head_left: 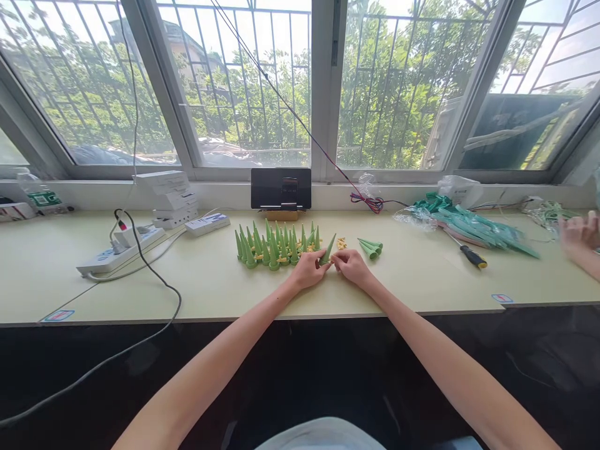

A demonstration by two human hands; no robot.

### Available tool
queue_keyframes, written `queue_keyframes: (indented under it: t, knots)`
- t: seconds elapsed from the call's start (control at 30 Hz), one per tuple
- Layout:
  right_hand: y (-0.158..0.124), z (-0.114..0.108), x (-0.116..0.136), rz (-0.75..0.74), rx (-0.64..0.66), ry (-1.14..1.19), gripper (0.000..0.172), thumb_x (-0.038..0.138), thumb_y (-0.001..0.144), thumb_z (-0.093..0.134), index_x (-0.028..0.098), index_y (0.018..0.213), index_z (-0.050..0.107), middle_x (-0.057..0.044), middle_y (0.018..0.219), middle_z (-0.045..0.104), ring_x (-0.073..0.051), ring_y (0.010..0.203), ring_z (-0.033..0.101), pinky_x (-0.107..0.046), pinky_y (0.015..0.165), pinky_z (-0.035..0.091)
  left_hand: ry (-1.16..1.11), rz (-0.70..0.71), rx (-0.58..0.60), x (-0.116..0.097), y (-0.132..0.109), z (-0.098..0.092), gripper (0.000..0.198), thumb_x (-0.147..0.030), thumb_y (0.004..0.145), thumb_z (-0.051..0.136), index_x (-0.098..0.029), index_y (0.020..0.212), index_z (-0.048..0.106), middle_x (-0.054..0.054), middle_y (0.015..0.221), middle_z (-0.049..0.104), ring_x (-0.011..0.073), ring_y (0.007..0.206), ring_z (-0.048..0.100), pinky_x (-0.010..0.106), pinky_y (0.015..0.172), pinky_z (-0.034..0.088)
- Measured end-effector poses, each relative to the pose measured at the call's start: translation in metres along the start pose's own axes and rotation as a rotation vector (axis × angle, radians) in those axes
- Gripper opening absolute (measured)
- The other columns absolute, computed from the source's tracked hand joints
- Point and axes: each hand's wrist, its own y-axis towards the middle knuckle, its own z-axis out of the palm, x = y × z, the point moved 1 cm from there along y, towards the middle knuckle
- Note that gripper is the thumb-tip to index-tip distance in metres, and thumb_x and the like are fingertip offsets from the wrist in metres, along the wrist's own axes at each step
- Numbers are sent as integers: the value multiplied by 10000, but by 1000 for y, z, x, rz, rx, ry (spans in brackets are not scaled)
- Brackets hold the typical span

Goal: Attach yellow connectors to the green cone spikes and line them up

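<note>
My left hand (310, 269) is closed around the base of a green cone (329, 249), which points up and leans slightly right. Against the cone's lower right side, my right hand (351, 266) is pinched; whatever lies between its fingertips is too small to make out. Left of my hands, several green cones (274, 253) stand upright in rows, with small yellow pieces among them. A small pile of yellow pieces (342, 243) lies just beyond my right hand. To its right, a few loose green cones (370, 248) rest on their sides.
A black screwdriver (472, 257) and green plastic strips (487, 230) lie to the right, near another person's hand (580, 232). On the left are a power strip (122, 250), a black cable (177, 290) and stacked white boxes (169, 199). A dark tablet (267, 189) stands by the window.
</note>
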Motion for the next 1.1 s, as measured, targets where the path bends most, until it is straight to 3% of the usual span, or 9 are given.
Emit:
queue_keyframes:
  t: [0.17, 0.4, 0.67, 0.93, 1.1]
  knots:
    - [-3, 1, 9, -72, -67, -126, 289, 284, 802, 467, 188, 530, 460, 7, 527, 500, -118, 550, 420, -258, 577, 321, 18, -34, 13, 1, 1, 0, 196, -307, 818, 574, -139, 861, 666, -39, 559, 476, 95, 525, 384, 234, 545, 320]
    - [1, 2, -2, 34, 14, 31, 302, 322, 800, 464, 186, 531, 491, 9, 512, 509, -113, 510, 423, -254, 557, 337, 17, -53, 9, 2, 1, 0, 244, -331, 825, 584, -130, 931, 671, -40, 554, 478, 91, 516, 390, 231, 548, 313]
    - [-3, 1, 9, -41, -56, -105, 296, 279, 806, 465, 186, 525, 470, 7, 520, 506, -119, 553, 426, -259, 578, 320, -2, -38, 12, 4, 2, 1, 213, -315, 815, 581, -132, 882, 666, -37, 585, 490, 86, 525, 369, 227, 535, 304]
    - [2, 2, -1, 35, 6, 12, 299, 299, 797, 471, 187, 520, 492, 8, 502, 512, -117, 515, 436, -254, 564, 343, 6, -53, 17, 4, 2, 1, 252, -334, 821, 580, -131, 929, 683, -31, 596, 508, 90, 530, 388, 231, 549, 318]
    - [-1, 1, 7, -1, -42, -72, 285, 281, 798, 473, 189, 529, 490, 3, 518, 523, -125, 548, 437, -256, 573, 328, 9, -47, 16, 5, 3, 0, 233, -309, 813, 580, -134, 919, 691, -29, 593, 514, 95, 536, 395, 233, 556, 330]
